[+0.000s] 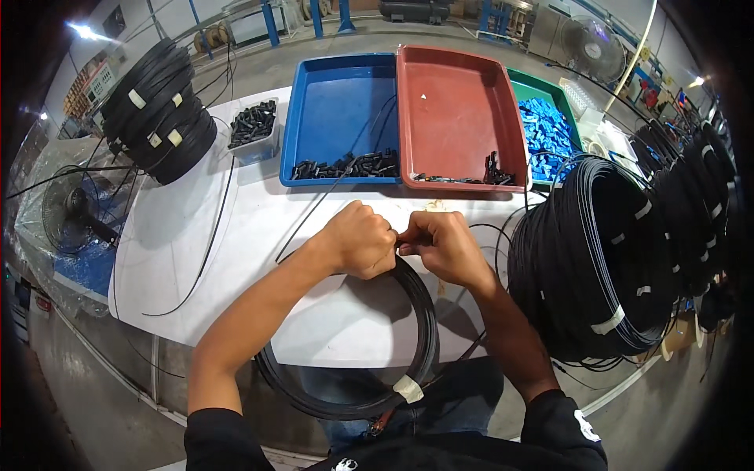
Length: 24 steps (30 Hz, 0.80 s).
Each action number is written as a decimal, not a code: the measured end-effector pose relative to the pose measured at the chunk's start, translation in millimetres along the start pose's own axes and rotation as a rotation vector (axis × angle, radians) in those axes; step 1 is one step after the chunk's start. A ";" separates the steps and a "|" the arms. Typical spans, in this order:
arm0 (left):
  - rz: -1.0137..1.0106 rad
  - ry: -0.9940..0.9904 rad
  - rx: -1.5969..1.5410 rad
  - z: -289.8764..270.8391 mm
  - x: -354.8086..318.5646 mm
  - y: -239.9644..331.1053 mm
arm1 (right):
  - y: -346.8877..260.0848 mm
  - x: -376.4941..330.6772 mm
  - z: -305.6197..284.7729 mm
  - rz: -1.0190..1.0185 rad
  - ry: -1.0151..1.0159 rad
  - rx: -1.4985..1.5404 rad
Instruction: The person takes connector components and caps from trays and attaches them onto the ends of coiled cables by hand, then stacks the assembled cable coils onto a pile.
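A coil of black cable (425, 314) lies over the near table edge, its lower part hanging above my lap with a pale tape wrap (408, 388) round it. My left hand (361, 239) is closed in a fist at the coil's far side, gripping black cable. Beside it my right hand (442, 245) is closed in a pinch, fingertips meeting the left hand. A small dark piece shows between the two hands; the fingers cover most of it, so its kind cannot be made out.
Beyond my hands stand a blue tray (345, 71) and a red tray (463, 67) with small black parts, and a green tray (542, 78) with blue pieces. A clear tub (255, 149) holds black parts. Large cable coils (550, 267) stand right, stacked coils (161, 110) left.
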<state>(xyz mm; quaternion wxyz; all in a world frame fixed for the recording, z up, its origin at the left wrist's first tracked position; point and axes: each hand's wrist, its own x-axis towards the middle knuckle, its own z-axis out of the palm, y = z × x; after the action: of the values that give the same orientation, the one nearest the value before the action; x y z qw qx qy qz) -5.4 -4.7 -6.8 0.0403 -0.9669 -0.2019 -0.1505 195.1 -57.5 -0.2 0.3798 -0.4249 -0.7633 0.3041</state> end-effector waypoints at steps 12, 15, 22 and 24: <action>-0.453 0.091 -0.399 -41.9 32.6 -51.9 | 36.0 13.4 32.4 -0.190 0.137 -0.518; -0.137 0.085 -0.174 -23.1 73.2 -60.2 | 40.8 16.1 35.7 -0.228 0.159 -0.465; -0.095 -0.515 0.166 2.9 150.8 -64.1 | 47.9 19.0 34.6 -0.211 0.007 -0.447; -0.086 -0.487 0.047 12.2 164.9 -66.0 | 49.8 19.0 33.8 -0.223 0.004 -0.447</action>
<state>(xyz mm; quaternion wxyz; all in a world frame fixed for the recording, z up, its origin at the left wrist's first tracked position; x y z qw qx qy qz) 115.4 119.8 33.4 0.0065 -0.9640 -0.2501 0.0903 180.8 -23.0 -51.1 0.3090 -0.4121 -0.8531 0.0831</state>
